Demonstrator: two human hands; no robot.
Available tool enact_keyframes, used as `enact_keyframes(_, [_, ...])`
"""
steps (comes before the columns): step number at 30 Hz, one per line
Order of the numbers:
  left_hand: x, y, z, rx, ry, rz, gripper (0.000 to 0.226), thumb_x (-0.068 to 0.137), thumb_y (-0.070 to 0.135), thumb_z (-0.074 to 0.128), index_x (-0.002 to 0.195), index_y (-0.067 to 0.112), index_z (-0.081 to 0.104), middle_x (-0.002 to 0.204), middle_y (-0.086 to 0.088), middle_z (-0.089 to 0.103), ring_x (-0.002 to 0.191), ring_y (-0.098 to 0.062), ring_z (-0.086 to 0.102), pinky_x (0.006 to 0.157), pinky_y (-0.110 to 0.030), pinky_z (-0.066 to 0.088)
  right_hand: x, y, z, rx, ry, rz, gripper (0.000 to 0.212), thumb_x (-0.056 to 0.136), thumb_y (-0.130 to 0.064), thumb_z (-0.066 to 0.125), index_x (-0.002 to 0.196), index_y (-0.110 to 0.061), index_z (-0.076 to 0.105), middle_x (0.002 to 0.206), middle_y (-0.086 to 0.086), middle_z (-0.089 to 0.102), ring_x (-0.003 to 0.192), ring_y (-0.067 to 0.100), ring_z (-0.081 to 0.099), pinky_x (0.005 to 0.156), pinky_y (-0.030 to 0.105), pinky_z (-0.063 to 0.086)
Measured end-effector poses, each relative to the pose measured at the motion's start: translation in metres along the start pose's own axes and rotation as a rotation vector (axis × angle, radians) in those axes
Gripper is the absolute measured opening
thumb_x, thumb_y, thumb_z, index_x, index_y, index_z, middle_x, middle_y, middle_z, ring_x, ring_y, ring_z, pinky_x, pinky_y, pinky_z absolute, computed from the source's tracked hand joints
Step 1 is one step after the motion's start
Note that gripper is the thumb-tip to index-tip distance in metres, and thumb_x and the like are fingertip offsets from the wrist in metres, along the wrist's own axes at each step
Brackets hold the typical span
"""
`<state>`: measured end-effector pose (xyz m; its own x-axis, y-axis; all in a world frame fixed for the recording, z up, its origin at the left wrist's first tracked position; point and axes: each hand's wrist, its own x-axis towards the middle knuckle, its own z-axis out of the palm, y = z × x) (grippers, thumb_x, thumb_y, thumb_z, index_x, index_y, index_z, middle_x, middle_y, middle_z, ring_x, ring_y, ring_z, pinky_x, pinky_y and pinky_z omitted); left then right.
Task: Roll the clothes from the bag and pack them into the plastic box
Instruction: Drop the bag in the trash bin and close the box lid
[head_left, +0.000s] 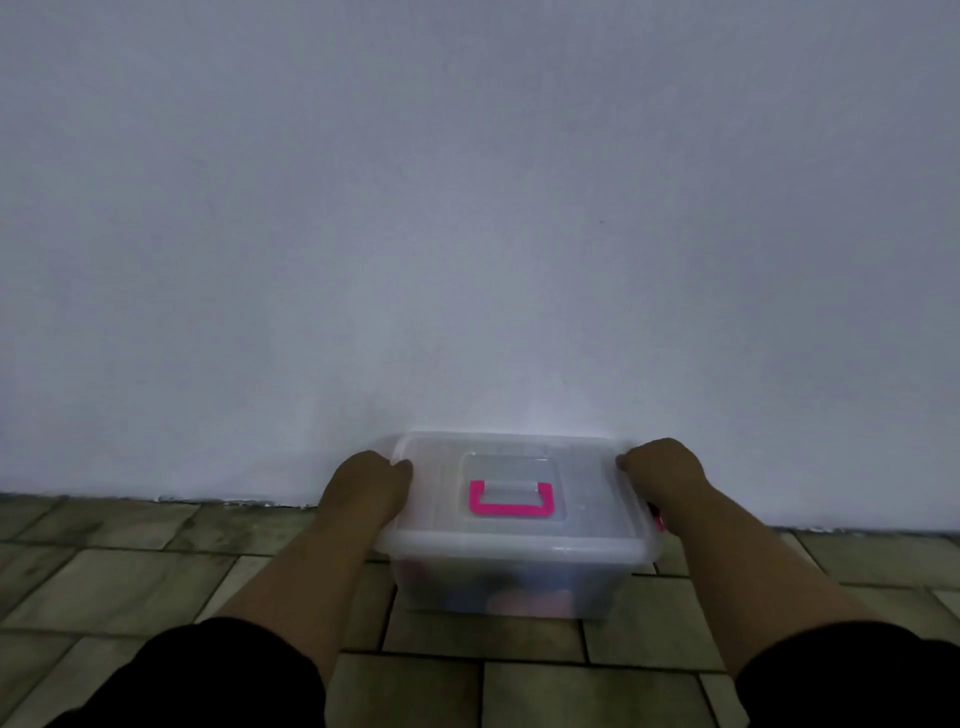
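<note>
A clear plastic box (519, 561) stands on the tiled floor against a white wall, its lid on and a pink handle (511, 500) lying flat on top. Blurred dark, blue and reddish clothes (498, 597) show through its front wall. My left hand (366, 491) grips the box's left end at the lid rim. At the right end my right hand (662, 480) grips the rim beside a pink side clip (658, 519). The fingers of both hands curl over the edges and are partly hidden. No bag is in view.
A plain white wall (467, 234) rises directly behind the box. Brownish floor tiles (130, 587) spread to the left, right and front. My dark sleeves (208, 680) fill the lower corners.
</note>
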<state>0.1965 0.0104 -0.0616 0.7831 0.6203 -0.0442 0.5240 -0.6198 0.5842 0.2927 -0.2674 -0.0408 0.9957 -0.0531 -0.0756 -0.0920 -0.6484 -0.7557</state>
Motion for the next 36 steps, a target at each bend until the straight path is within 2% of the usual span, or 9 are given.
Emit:
enact_keyframes(4, [0.006, 0.0, 0.001, 0.037, -0.017, -0.035, 0.047, 0.093, 0.041, 0.046, 0.117, 0.003, 0.059, 0.118, -0.013, 0.061, 0.081, -0.02, 0.05, 0.06, -0.026, 0.033, 0.005, 0.006, 0.001, -0.006, 0.01, 0.022, 0.025, 0.087, -0.013, 0.058, 0.066, -0.001, 0.053, 0.067, 0.015, 0.058, 0.06, 0.028, 0.055, 0.055, 0.029, 0.044])
enact_keyframes(6, [0.009, 0.007, -0.002, 0.039, -0.054, -0.083, 0.046, 0.091, 0.036, 0.05, 0.122, 0.003, 0.055, 0.117, -0.013, 0.059, 0.08, -0.021, 0.05, 0.06, -0.026, 0.035, 0.006, 0.004, 0.001, -0.022, 0.017, 0.028, 0.022, 0.086, -0.012, 0.057, 0.067, -0.001, 0.054, 0.064, 0.012, 0.056, 0.059, 0.027, 0.054, 0.052, 0.028, 0.041])
enact_keyframes(9, [0.011, 0.014, -0.005, 0.024, -0.099, -0.121, 0.05, 0.089, 0.036, 0.046, 0.128, 0.005, 0.05, 0.121, -0.013, 0.056, 0.083, -0.021, 0.049, 0.071, -0.028, 0.04, 0.003, -0.005, 0.0, -0.12, -0.007, 0.025, 0.018, 0.089, -0.008, 0.05, 0.072, -0.002, 0.055, 0.083, 0.016, 0.06, 0.084, 0.032, 0.061, 0.074, 0.035, 0.05])
enact_keyframes(11, [0.008, 0.016, -0.003, 0.061, -0.057, -0.153, 0.059, 0.087, 0.047, 0.04, 0.134, 0.012, 0.044, 0.127, -0.013, 0.051, 0.101, -0.027, 0.052, 0.089, -0.035, 0.042, -0.001, -0.011, 0.004, -0.224, 0.03, -0.003, 0.016, 0.088, -0.012, 0.048, 0.095, -0.002, 0.058, 0.107, 0.017, 0.06, 0.103, 0.032, 0.059, 0.088, 0.038, 0.047])
enact_keyframes(14, [-0.004, 0.023, 0.0, 0.222, 0.078, -0.086, 0.066, 0.087, 0.061, 0.027, 0.142, 0.024, 0.03, 0.145, -0.008, 0.034, 0.126, -0.031, 0.04, 0.101, -0.048, 0.029, -0.013, -0.015, 0.018, -0.376, 0.224, -0.087, 0.034, 0.085, -0.023, 0.048, 0.117, -0.013, 0.05, 0.119, 0.011, 0.053, 0.108, 0.03, 0.053, 0.088, 0.04, 0.044])
enact_keyframes(18, [-0.018, 0.027, 0.012, 0.334, 0.029, 0.183, 0.075, 0.088, 0.065, 0.022, 0.15, 0.024, 0.009, 0.159, 0.003, 0.009, 0.14, -0.026, 0.025, 0.11, -0.054, 0.017, -0.023, -0.013, 0.039, -0.507, 0.162, -0.286, 0.034, 0.09, -0.031, 0.039, 0.117, -0.015, 0.053, 0.12, 0.007, 0.049, 0.111, 0.027, 0.047, 0.088, 0.04, 0.041])
enact_keyframes(20, [-0.019, 0.024, 0.017, 0.345, -0.007, 0.184, 0.079, 0.088, 0.065, 0.024, 0.151, 0.021, 0.005, 0.16, 0.005, 0.004, 0.141, -0.026, 0.023, 0.111, -0.054, 0.019, -0.025, -0.011, 0.042, -0.528, 0.139, -0.301, 0.037, 0.091, -0.035, 0.037, 0.117, -0.014, 0.053, 0.121, 0.005, 0.048, 0.112, 0.027, 0.044, 0.089, 0.042, 0.041])
enact_keyframes(30, [-0.015, 0.027, 0.016, 0.42, -0.015, 0.154, 0.082, 0.085, 0.067, 0.024, 0.15, 0.019, 0.011, 0.159, 0.005, 0.012, 0.137, -0.026, 0.032, 0.113, -0.057, 0.009, -0.03, -0.01, 0.04, -0.593, 0.136, -0.299, 0.041, 0.092, -0.042, 0.033, 0.118, -0.017, 0.053, 0.124, 0.002, 0.046, 0.114, 0.025, 0.043, 0.088, 0.042, 0.038])
enact_keyframes(36, [-0.02, 0.027, 0.016, 0.34, 0.01, 0.049, 0.087, 0.077, 0.076, 0.027, 0.149, 0.029, 0.01, 0.158, 0.006, 0.011, 0.141, -0.031, 0.016, 0.106, -0.063, 0.017, -0.034, -0.009, 0.037, -0.551, 0.176, -0.252, 0.034, 0.091, -0.026, 0.031, 0.119, -0.021, 0.051, 0.127, 0.004, 0.047, 0.115, 0.028, 0.044, 0.089, 0.043, 0.033])
